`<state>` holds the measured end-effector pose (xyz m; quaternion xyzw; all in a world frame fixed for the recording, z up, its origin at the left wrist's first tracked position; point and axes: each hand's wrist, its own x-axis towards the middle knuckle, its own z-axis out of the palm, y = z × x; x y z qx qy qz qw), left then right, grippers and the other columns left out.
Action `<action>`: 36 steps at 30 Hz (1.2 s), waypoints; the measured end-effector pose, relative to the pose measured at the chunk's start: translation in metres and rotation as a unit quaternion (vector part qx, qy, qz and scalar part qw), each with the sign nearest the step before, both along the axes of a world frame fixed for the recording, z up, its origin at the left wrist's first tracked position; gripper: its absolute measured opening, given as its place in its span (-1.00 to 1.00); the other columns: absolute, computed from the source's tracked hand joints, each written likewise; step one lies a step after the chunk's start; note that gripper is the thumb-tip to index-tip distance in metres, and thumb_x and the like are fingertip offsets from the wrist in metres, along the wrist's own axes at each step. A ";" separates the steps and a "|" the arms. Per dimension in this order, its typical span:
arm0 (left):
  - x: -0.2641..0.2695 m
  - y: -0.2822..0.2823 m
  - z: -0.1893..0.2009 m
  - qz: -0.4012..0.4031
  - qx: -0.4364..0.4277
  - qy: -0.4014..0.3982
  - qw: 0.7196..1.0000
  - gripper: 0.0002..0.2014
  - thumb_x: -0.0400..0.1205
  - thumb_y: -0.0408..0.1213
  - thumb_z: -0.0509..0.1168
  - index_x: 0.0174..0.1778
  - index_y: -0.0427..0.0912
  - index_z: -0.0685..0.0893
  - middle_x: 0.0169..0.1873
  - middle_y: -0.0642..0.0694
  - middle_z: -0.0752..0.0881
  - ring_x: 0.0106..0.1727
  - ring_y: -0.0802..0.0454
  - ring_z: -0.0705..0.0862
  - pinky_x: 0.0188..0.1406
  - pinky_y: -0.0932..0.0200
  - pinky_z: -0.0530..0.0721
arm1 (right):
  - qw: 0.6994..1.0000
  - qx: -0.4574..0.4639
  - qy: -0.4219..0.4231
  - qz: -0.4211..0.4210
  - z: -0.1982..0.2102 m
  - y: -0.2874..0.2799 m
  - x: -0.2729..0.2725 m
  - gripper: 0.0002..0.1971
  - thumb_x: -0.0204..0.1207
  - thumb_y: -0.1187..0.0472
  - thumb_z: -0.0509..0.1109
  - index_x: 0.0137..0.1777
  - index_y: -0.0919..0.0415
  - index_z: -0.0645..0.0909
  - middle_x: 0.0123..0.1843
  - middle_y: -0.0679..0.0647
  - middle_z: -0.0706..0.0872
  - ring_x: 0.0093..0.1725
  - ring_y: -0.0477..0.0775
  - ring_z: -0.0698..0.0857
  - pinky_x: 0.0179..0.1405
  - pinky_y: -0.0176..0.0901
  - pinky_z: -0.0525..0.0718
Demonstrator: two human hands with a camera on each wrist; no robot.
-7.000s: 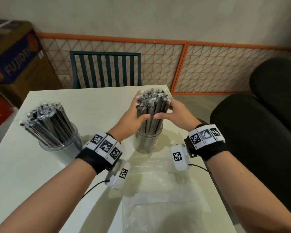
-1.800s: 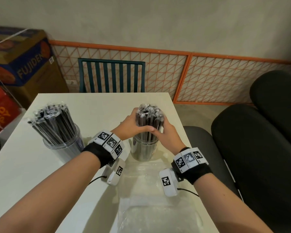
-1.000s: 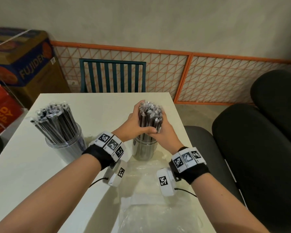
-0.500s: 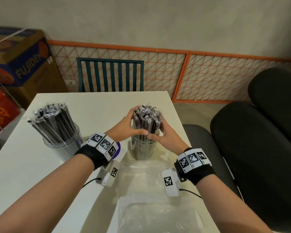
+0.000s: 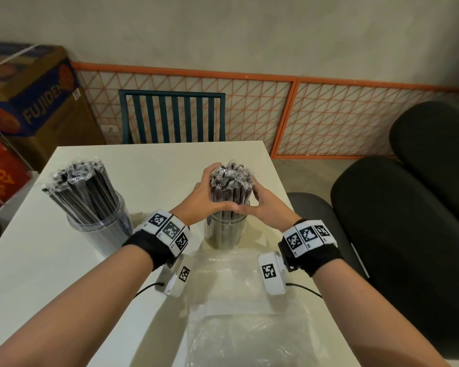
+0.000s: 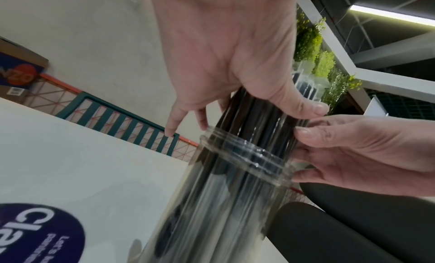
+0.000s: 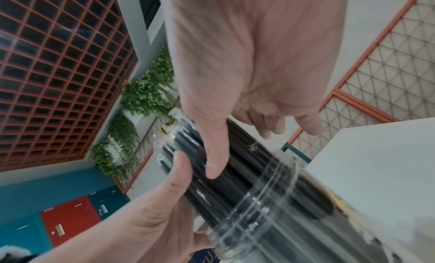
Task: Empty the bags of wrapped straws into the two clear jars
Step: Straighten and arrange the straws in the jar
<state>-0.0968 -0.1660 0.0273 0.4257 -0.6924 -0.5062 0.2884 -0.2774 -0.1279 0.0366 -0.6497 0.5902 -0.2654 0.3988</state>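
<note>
A bundle of black wrapped straws (image 5: 231,185) stands in the right clear jar (image 5: 225,233) on the white table (image 5: 37,260). My left hand (image 5: 200,198) and right hand (image 5: 263,205) cup the bundle from both sides just above the jar's rim, thumbs meeting at the front. The left wrist view shows the same jar (image 6: 230,183) with both thumbs on the straws (image 6: 259,116). Seen from the right wrist, my thumb presses the straws (image 7: 212,179) above the jar's mouth (image 7: 263,196). The left clear jar (image 5: 101,229) stands apart, packed with straws (image 5: 82,189) leaning left.
An empty clear plastic bag (image 5: 239,313) lies flat on the table between my forearms. A teal chair (image 5: 171,116) stands at the far edge, black padded seats (image 5: 398,234) at the right. Cardboard boxes (image 5: 29,94) are stacked at the left.
Both hands have stayed round the straw bundle in the right jar, shifting slightly up and down; the thumbs now meet in front just above the rim. The left jar has not moved.
</note>
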 end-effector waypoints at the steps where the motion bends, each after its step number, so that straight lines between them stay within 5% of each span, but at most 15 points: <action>1: 0.001 0.002 -0.001 0.005 0.005 -0.005 1.000 0.07 0.17 0.09 0.57 0.49 0.26 0.03 0.37 0.01 0.40 0.49 -0.04 0.41 0.49 -0.12 0.43 | 1.000 0.006 0.004 -0.003 -0.004 -0.001 -0.001 -0.08 0.40 -0.05 0.50 0.65 0.09 0.05 0.62 0.00 0.33 0.60 -0.05 0.29 0.62 0.01 0.26; 3: 0.002 0.003 -0.002 0.012 0.009 -0.010 1.000 0.06 0.19 0.07 0.58 0.48 0.29 0.02 0.40 0.00 0.41 0.50 -0.05 0.39 0.50 -0.11 0.41 | 1.000 0.018 0.000 -0.014 -0.012 -0.002 -0.002 -0.03 0.35 -0.12 0.51 0.65 0.07 0.04 0.64 -0.02 0.30 0.62 -0.07 0.25 0.64 0.06 0.22; 6: 0.001 0.003 0.000 0.014 0.005 -0.011 1.000 0.08 0.27 -0.08 0.59 0.57 0.08 0.01 0.34 0.03 0.40 0.50 -0.06 0.38 0.50 -0.02 0.40 | 0.999 0.025 -0.003 -0.024 -0.017 -0.003 -0.001 0.00 0.31 -0.17 0.50 0.65 0.06 0.03 0.64 -0.03 0.29 0.63 -0.08 0.24 0.64 0.06 0.21; 11: 0.006 0.007 0.001 0.020 -0.003 -0.031 0.999 0.17 0.06 0.35 0.51 0.52 0.25 0.02 0.42 0.07 0.37 0.54 -0.05 0.30 0.53 -0.20 0.33 | 0.998 0.048 0.008 -0.036 -0.012 0.003 0.001 0.01 0.40 0.02 0.52 0.67 0.14 -0.09 0.69 0.04 0.16 0.67 0.03 0.15 0.66 -0.01 0.13; 14: 0.013 0.012 0.001 0.028 0.010 -0.050 0.998 0.18 0.03 0.40 0.48 0.52 0.27 -0.01 0.49 -0.03 0.36 0.56 -0.08 0.27 0.54 -0.24 0.27 | 0.993 0.094 0.043 -0.048 -0.004 0.015 -0.002 0.05 0.43 0.08 0.51 0.66 0.28 -0.21 0.71 0.13 0.00 0.68 0.09 0.06 0.62 -0.07 0.12; 16: 0.017 0.017 0.003 0.034 0.020 -0.068 0.997 0.14 0.16 0.26 0.51 0.55 0.19 -0.04 0.52 -0.10 0.32 0.57 -0.09 0.24 0.54 -0.14 0.25 | 0.986 0.135 0.092 -0.042 -0.003 0.025 -0.006 0.05 0.45 0.04 0.49 0.64 0.35 -0.22 0.70 0.18 0.03 0.67 0.12 0.11 0.56 -0.11 0.19; 18: 0.025 0.024 0.002 0.049 0.027 -0.076 0.996 0.05 0.32 0.03 0.51 0.58 0.12 -0.05 0.51 -0.10 0.32 0.53 -0.07 0.28 0.45 0.01 0.29 | 0.974 0.170 0.150 -0.021 -0.003 0.035 -0.008 -0.05 0.48 -0.01 0.44 0.63 0.38 -0.08 0.66 0.22 0.18 0.62 0.16 0.24 0.46 -0.13 0.30; 21: 0.048 0.042 0.006 0.031 0.053 -0.099 0.993 0.01 0.24 0.17 0.46 0.55 0.17 0.05 0.37 0.02 0.45 0.34 0.04 0.48 0.28 0.15 0.43 | 0.949 0.218 0.220 0.052 0.003 0.046 -0.003 -0.25 0.52 -0.09 0.35 0.57 0.33 0.21 0.57 0.18 0.39 0.52 0.16 0.40 0.40 -0.11 0.38; 23: 0.071 0.054 0.011 0.000 0.100 -0.127 0.987 -0.08 0.20 0.28 0.45 0.45 0.22 0.21 0.27 0.06 0.57 0.23 0.08 0.61 0.24 0.17 0.54 | 0.947 0.209 0.222 0.102 0.011 0.050 0.009 -0.63 0.55 -0.04 0.33 0.29 0.10 0.55 0.28 0.13 0.62 0.33 0.15 0.56 0.23 -0.10 0.48; 25: 0.099 0.064 0.016 -0.037 0.136 -0.183 0.973 -0.26 0.29 0.31 0.40 0.37 0.19 0.34 0.22 0.04 0.64 0.20 0.09 0.65 0.12 0.21 0.61 | 0.953 0.179 0.194 0.150 0.021 0.048 0.025 -0.90 0.54 -0.02 0.35 0.00 -0.09 0.60 0.10 0.00 0.67 0.19 0.06 0.62 0.14 -0.15 0.54; 27: 0.133 0.069 0.025 -0.059 0.174 -0.268 0.946 -0.39 0.45 0.23 0.29 0.40 0.10 0.39 0.24 0.04 0.62 0.20 0.11 0.63 0.04 0.20 0.62 | 0.954 0.159 0.170 0.187 0.034 0.043 0.050 -0.64 0.54 -0.03 0.35 0.31 0.00 0.55 0.27 -0.02 0.69 0.25 -0.04 0.62 0.33 -0.13 0.51; 31: 0.209 0.063 0.052 -0.063 0.216 -0.420 0.879 0.01 0.05 0.54 0.19 0.35 -0.01 0.49 0.19 0.09 0.60 0.22 0.07 0.62 0.16 0.03 0.61 | 0.955 0.128 0.135 0.232 0.057 0.023 0.112 -0.38 0.56 -0.01 0.34 0.59 0.06 0.25 0.38 -0.03 0.64 0.25 -0.13 0.54 0.37 -0.22 0.41; 32: 0.226 0.058 0.057 -0.040 0.213 -0.445 0.869 0.01 0.09 0.52 0.19 0.38 -0.06 0.49 0.24 0.05 0.60 0.24 0.04 0.62 0.17 0.03 0.61 | 0.960 0.120 0.112 0.228 0.060 0.017 0.130 -0.34 0.55 0.01 0.35 0.61 0.07 0.22 0.38 -0.02 0.64 0.24 -0.11 0.56 0.33 -0.24 0.44; 36: 0.276 0.036 0.063 0.102 0.197 -0.405 0.887 -0.05 0.39 0.32 0.25 0.60 -0.13 0.15 0.54 -0.16 0.38 0.47 -0.13 0.44 0.36 -0.07 0.47 | 0.983 0.064 0.050 0.163 0.051 -0.004 0.204 -0.05 0.46 0.01 0.46 0.67 0.14 -0.10 0.64 0.11 0.27 0.54 0.09 0.41 0.51 -0.07 0.39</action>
